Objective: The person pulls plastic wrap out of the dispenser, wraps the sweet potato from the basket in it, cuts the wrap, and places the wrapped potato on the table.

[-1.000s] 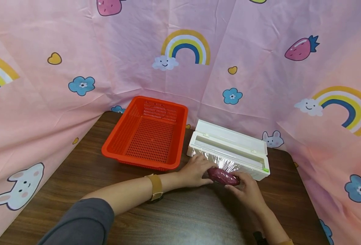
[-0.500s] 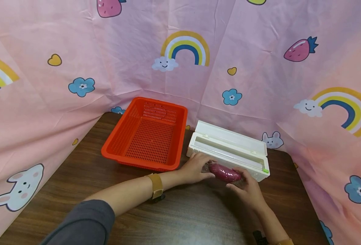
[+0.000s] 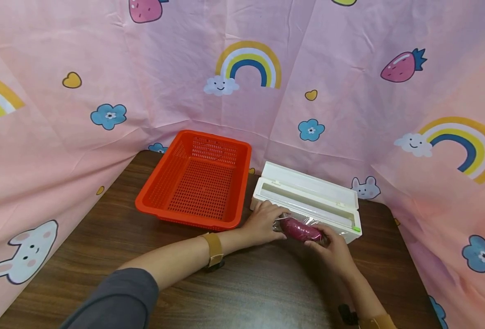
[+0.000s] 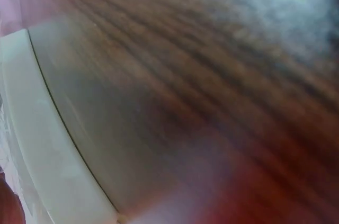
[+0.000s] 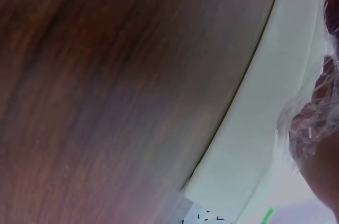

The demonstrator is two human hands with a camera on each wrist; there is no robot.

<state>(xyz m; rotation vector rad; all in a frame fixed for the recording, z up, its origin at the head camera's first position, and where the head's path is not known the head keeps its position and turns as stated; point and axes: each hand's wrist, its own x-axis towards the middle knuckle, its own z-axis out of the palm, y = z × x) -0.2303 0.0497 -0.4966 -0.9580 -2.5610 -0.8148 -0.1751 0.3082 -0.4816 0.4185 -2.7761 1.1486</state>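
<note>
Both hands hold a reddish-purple sweet potato with shiny cling film round it, close in front of a white cling film dispenser. My left hand grips its left end; my right hand grips the right end. Film stretches between the sweet potato and the dispenser's front. Inside the open dispenser lies a pale film roll. In the right wrist view, crumpled cling film bunches by the fingers, beside the dispenser wall. The left wrist view has the dispenser wall and little of the hand.
A red perforated plastic basket stands on the dark wooden table, left of the dispenser. Behind it all hangs a pink patterned cloth. A green slider sits at the dispenser's right front corner.
The sweet potato has turned in the hands and shifted slightly, and the film gathered at its ends shows more. The fingers have changed position a little. Basket and dispenser stay put.
</note>
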